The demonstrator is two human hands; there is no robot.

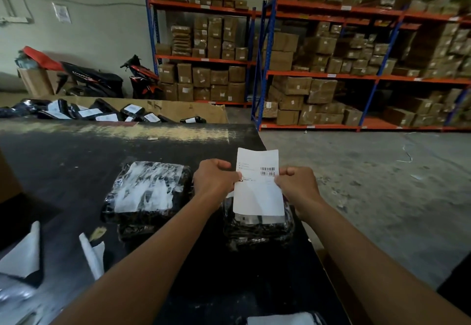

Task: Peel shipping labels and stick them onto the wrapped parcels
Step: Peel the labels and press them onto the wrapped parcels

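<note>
Head view looks down on two bare forearms reaching out over a black counter. The left grip pinches the left edge of a white shipping label with curled fingers, and the right grip pinches the right edge in the same way, so the sheet hangs between the two. A barcode and small print face the camera near its top.

Just below both grips lies a parcel wrapped in shiny black plastic, close to the counter's right edge. The label's lower edge overlaps this parcel's top in the picture; whether they touch cannot be told. To the left of the left grip sits a second wrapped parcel with a crinkled white patch on its top.

Nearer the camera and well left of the left grip lie loose white sheets. Far beyond the left grip, past the counter's far edge, a heap of labelled black parcels rests in a cardboard bin. Beyond both grips stand blue-and-orange racks stacked with brown cartons, with a motorbike to their left.
</note>
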